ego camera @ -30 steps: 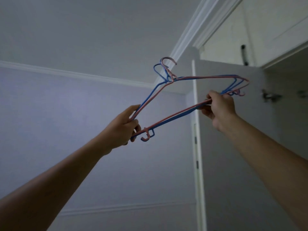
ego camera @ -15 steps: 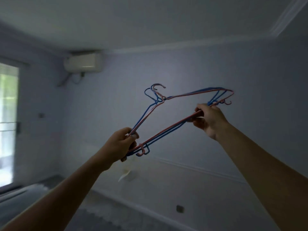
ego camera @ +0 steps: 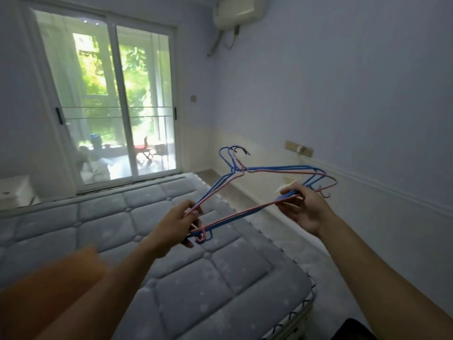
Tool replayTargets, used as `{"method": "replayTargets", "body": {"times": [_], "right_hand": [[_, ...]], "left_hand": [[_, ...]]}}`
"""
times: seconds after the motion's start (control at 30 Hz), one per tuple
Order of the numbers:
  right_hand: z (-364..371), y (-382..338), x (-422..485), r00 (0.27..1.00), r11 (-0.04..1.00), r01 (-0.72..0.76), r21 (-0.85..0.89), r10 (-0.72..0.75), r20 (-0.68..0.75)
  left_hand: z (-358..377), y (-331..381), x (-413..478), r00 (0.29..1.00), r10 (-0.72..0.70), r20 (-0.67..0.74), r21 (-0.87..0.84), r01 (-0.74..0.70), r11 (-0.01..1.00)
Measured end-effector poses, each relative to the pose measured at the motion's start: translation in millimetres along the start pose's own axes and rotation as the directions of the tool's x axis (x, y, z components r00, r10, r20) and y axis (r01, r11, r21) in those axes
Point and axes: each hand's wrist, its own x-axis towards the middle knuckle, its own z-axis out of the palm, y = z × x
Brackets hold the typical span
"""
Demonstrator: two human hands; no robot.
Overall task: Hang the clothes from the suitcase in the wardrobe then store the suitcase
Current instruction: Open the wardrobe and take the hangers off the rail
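A bare quilted mattress fills the near and middle ground, its right edge running from the far middle down to a corner at the near right, where coils show under the rim. Right of that edge a strip of floor lies open along the right wall, with a pale dado and skirting at the wall's foot. At the far end stands a sliding glass door, bright with greenery beyond it; an air conditioner hangs high on the wall to its right, and a white cabinet sits at the far left beside the bed.

A bundle of wire hangers, blue and pink, is held in the air above the mattress's right part, hooks pointing up and to the far side, the bundle tilted so its left end hangs lower than its right. The left hand is closed round the bundle's lower left corner, fingers curled over the wires, the small end hooks poking out just beside the knuckles. The right hand pinches the bottom bars near the right end between thumb and fingers, palm turned toward the camera, with something small and pale showing at the fingertips that I cannot make out. Both forearms reach in from the near edge, bare, well apart at the elbows and converging on the hangers. A blurred orange shape covers the near left corner. No suitcase, clothes or wardrobe are visible here.
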Motion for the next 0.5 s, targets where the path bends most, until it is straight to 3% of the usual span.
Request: {"method": "replayTargets", "body": {"times": [0.17,0.5], "right_hand": [[27,85,42,0.959,0.951,-0.282,0.125,0.280,0.038],[73,199,143,0.861,0.853,-0.509,0.117,0.503,0.079]], "left_hand": [[-13,-78,-16,0.980,-0.180,-0.081,-0.088,0.173,0.981],[-34,-205,13,0.903,-0.419,-0.095,-0.202,0.395,0.896]]}}
